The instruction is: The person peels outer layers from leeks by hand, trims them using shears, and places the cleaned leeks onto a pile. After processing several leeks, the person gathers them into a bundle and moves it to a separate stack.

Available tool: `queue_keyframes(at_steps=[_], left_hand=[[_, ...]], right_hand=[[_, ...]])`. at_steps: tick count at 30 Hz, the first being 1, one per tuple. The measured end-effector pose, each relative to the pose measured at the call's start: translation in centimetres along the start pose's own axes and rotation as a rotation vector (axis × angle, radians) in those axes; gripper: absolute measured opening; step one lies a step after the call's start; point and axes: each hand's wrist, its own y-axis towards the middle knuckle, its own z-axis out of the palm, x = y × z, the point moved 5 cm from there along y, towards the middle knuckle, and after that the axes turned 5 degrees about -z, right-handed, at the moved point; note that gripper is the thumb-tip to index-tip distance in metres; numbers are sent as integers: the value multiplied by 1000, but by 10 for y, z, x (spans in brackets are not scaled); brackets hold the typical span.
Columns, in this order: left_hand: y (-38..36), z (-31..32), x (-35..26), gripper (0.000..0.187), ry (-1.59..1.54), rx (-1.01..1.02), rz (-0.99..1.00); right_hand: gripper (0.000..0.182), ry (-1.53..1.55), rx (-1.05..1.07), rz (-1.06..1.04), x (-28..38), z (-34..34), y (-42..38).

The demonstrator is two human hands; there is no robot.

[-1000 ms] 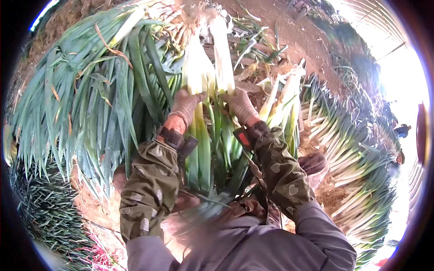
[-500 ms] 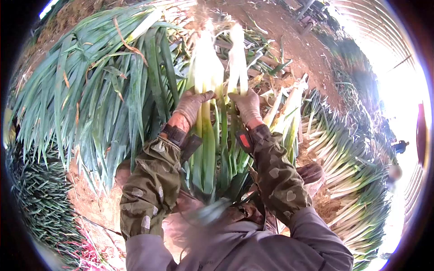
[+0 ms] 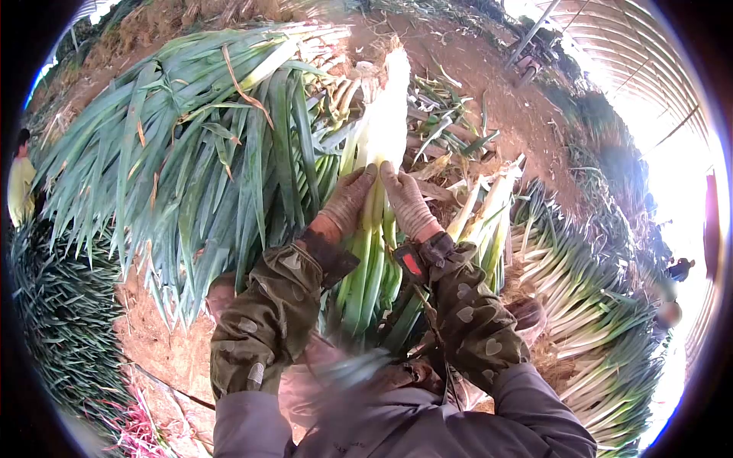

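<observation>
A bunch of leeks (image 3: 387, 126) stands between my gloved hands, white root ends pointing away and green leaves hanging toward my lap. My left hand (image 3: 350, 198) is closed round the bunch from the left side. From the right, my right hand (image 3: 405, 200) grips the same bunch, its thumb close to the left thumb. Glare washes out the white stalks, so single stems are hard to tell apart. Close on the left lies a large heap of leeks (image 3: 183, 153) with long green leaves. Beside my right wrist are some loose pale leeks (image 3: 489, 206).
Rows of leeks (image 3: 580, 305) lie along the right. More dark green leaves (image 3: 61, 328) are massed at the left, with pink strands (image 3: 141, 424) below. Leaf scraps (image 3: 450, 114) litter the brown soil (image 3: 466, 53). A person in yellow (image 3: 21, 183) is at the far left.
My hands have come together, bringing the separate right-hand leeks against the left-hand bunch. The view has shifted slightly, and a person has come into sight at the far left.
</observation>
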Motion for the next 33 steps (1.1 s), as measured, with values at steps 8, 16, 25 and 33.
queue_keyframes(at_steps=[8, 16, 25, 33], left_hand=[[-3, 17, -31, 84, 434, 276, 359], [-9, 10, -82, 28, 289, -26, 741], [-26, 12, -85, 86, 597, -338, 916], [-17, 167, -45, 80, -88, 439, 486]], right_hand=[[43, -413, 58, -333, 59, -17, 10], [33, -694, -23, -675, 310, -79, -27], [61, -1437, -129, -873, 385, -172, -105], [52, -1245, 162, -256, 210, -184, -188]])
